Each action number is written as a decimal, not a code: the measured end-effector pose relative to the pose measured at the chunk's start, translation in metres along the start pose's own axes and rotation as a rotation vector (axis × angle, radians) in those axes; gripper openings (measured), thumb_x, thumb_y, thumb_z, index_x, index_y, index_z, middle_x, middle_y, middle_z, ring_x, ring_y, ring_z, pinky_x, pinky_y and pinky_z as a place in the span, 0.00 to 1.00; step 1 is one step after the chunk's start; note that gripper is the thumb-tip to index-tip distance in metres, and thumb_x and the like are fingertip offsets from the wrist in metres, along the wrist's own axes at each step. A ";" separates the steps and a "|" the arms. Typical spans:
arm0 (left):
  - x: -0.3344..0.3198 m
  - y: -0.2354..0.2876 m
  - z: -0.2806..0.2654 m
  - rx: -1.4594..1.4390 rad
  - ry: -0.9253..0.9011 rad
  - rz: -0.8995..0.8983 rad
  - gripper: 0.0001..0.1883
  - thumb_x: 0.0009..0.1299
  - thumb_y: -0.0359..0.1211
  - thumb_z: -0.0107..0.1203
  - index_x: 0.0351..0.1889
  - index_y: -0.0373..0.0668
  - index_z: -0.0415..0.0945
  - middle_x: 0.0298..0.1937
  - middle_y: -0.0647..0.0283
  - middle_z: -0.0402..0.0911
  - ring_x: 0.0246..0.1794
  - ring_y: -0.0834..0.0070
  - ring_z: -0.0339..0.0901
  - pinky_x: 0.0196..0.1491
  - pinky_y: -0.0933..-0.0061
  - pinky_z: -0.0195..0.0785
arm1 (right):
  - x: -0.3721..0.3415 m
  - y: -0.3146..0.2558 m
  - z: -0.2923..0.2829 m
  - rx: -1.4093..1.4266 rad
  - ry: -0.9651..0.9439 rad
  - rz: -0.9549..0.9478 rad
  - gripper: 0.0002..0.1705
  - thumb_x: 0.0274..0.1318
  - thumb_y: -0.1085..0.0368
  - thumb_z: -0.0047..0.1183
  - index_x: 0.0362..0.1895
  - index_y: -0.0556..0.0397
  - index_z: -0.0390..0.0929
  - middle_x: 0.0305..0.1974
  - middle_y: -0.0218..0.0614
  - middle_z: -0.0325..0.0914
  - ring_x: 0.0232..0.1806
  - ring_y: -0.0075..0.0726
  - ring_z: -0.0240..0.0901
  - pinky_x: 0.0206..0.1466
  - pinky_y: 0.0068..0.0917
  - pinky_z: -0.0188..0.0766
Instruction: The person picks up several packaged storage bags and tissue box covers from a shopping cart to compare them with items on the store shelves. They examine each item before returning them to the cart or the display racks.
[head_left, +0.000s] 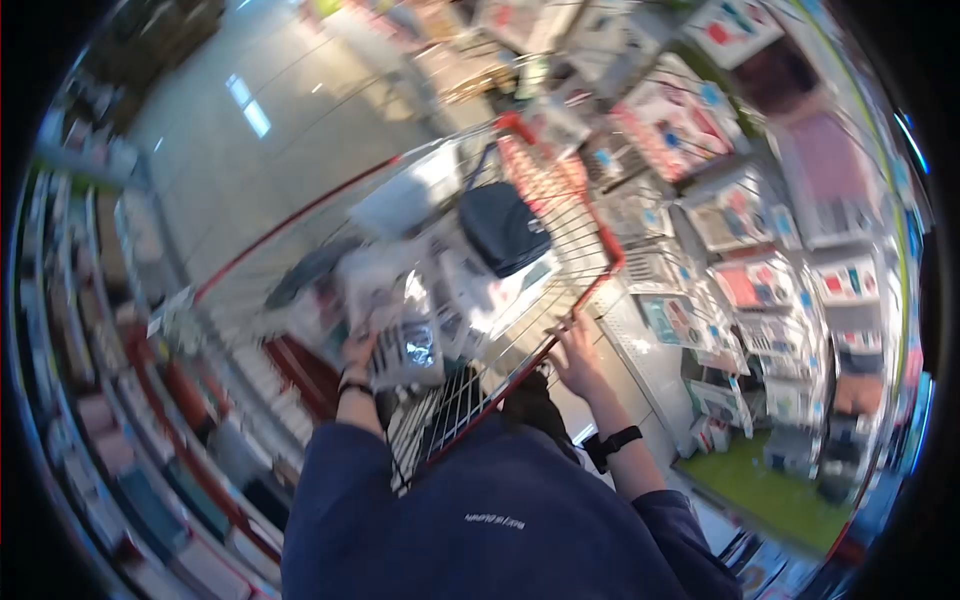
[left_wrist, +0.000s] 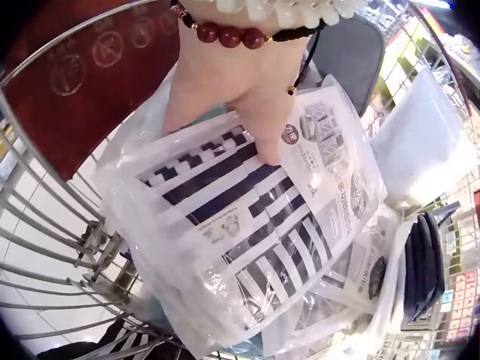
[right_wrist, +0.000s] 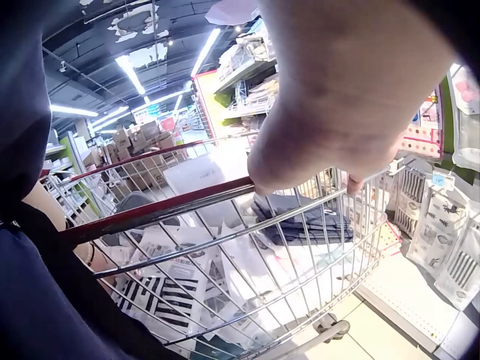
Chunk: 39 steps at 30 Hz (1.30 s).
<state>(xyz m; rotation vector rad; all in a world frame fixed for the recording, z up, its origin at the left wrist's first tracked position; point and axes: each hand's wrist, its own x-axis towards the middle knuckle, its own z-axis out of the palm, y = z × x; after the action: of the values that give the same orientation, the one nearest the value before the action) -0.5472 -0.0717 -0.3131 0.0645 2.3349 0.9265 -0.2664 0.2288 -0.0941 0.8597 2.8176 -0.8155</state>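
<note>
A clear plastic package with a black-and-white striped pattern point(left_wrist: 247, 202) lies in a wire shopping cart point(head_left: 480, 405). My left hand point(left_wrist: 236, 97) holds its upper edge, thumb on the striped face and the other fingers hidden behind it. Beaded bracelets point(left_wrist: 232, 36) circle that wrist. More wrapped goods lie under and around the package. My right hand point(head_left: 580, 362) rests at the cart's red rim point(head_left: 515, 395), fingers spread and fairly straight in the head view. In the right wrist view its thumb touches the rim, and the hand covers part of it.
A dark blue folded item point(head_left: 503, 228) and a white package point(head_left: 410, 195) lie farther along in the cart. Racks of packaged goods point(head_left: 745, 210) line the right side. Shelves point(head_left: 110, 420) stand at left. Pale floor tiles point(head_left: 240, 150) stretch ahead.
</note>
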 end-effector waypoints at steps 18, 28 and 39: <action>-0.013 0.006 0.019 -0.502 -0.388 -0.395 0.40 0.47 0.39 0.66 0.56 0.36 0.57 0.51 0.57 0.65 0.49 0.64 0.64 0.46 0.66 0.60 | -0.011 0.006 0.010 -0.042 0.073 0.007 0.18 0.47 0.65 0.46 0.47 0.44 0.65 0.57 0.32 0.53 0.67 0.42 0.32 0.62 0.43 0.49; -0.080 0.187 -0.094 -0.274 -0.277 0.381 0.17 0.49 0.30 0.58 0.36 0.30 0.71 0.34 0.57 0.77 0.33 0.72 0.74 0.37 0.72 0.65 | -0.002 -0.003 0.003 -0.120 -0.009 0.055 0.20 0.45 0.60 0.48 0.46 0.45 0.68 0.53 0.36 0.59 0.63 0.44 0.41 0.62 0.42 0.45; -0.178 0.274 -0.116 -0.752 -0.434 0.454 0.13 0.53 0.26 0.57 0.36 0.35 0.71 0.31 0.66 0.75 0.30 0.81 0.71 0.34 0.80 0.65 | 0.007 -0.062 -0.075 1.172 -0.083 -0.056 0.39 0.49 0.55 0.52 0.60 0.57 0.48 0.56 0.41 0.57 0.57 0.35 0.55 0.58 0.30 0.53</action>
<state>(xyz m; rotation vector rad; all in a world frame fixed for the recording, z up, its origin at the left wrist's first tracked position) -0.5166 0.0181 0.0200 0.4470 1.4831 1.7561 -0.3005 0.2273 -0.0029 0.7420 2.0847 -2.4797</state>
